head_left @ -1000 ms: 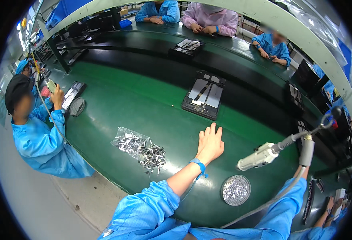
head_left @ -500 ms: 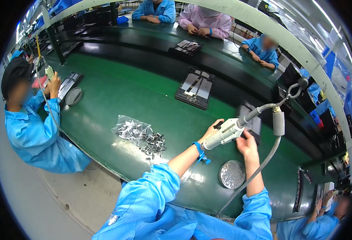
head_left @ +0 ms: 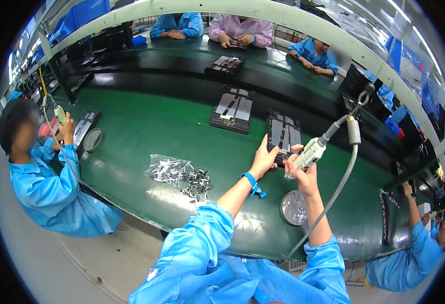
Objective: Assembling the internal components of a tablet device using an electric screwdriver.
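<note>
My left hand [head_left: 263, 161] grips the near left corner of an opened tablet [head_left: 286, 129], thumb on top. The tablet lies on the green bench with its silver battery packs and dark frame facing up. My right hand [head_left: 306, 180] is wrapped round a pale electric screwdriver [head_left: 311, 153], which hangs on a cable. Its tip points down at the near edge of the tablet, where fingers hide the exact spot. Right of my left forearm, by my right wrist, stands a round dish [head_left: 294, 207] of small metal pieces.
A clear plastic bag [head_left: 166, 169] and a pile of small black parts [head_left: 198, 184] lie to the left. Another opened tablet [head_left: 232, 109] sits beyond. A grey cable [head_left: 345, 183] loops past my right arm. A co-worker [head_left: 43, 172] sits at the left.
My right hand has closed round the screwdriver, which has turned tip-down. The tablet now shows in front of my hands, and my left hand has come onto its corner. The view has shifted slightly.
</note>
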Action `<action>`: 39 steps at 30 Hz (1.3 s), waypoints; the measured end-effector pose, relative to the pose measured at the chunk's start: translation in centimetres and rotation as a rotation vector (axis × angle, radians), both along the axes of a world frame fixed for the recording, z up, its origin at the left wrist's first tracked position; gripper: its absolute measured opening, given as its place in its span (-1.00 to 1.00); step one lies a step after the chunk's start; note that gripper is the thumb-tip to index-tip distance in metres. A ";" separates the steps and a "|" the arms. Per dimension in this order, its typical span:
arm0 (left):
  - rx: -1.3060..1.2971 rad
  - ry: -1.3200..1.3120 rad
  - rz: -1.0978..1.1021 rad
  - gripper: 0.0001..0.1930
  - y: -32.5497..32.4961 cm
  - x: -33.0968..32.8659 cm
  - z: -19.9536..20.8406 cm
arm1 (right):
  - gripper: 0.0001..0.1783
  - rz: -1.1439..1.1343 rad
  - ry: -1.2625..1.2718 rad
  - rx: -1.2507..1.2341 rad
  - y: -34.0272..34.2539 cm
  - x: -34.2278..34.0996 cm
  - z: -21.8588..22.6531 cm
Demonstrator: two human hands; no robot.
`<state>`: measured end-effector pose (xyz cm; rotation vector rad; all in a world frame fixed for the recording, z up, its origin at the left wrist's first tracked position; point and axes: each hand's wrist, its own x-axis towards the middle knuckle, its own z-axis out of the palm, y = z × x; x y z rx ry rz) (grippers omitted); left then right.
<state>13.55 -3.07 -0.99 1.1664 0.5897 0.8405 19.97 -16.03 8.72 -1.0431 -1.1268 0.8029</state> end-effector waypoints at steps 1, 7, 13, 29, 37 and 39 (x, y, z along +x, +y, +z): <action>0.005 0.008 -0.007 -0.39 0.1 -0.3 0.5 | -0.30 -0.007 0.008 0.005 0.0 0.0 -0.3; 0.134 0.151 -0.052 -0.48 1.4 -2.7 6.5 | -0.67 -0.355 -0.136 0.074 -3.7 1.0 -0.6; 0.007 0.170 -0.005 -0.53 -5.5 -11.8 8.9 | -0.71 -0.432 0.067 0.281 -7.4 3.3 -3.8; 0.968 0.834 0.220 -0.60 -15.1 -23.6 4.9 | -0.74 -0.428 0.132 0.253 -7.7 2.7 -4.7; 0.764 0.455 0.186 -0.54 -13.0 -19.3 3.1 | -0.76 -0.424 0.170 0.265 -6.3 2.2 -5.1; 0.618 0.340 0.161 -0.53 -12.4 -19.8 1.6 | -0.77 -0.412 0.179 0.262 -6.0 2.2 -5.3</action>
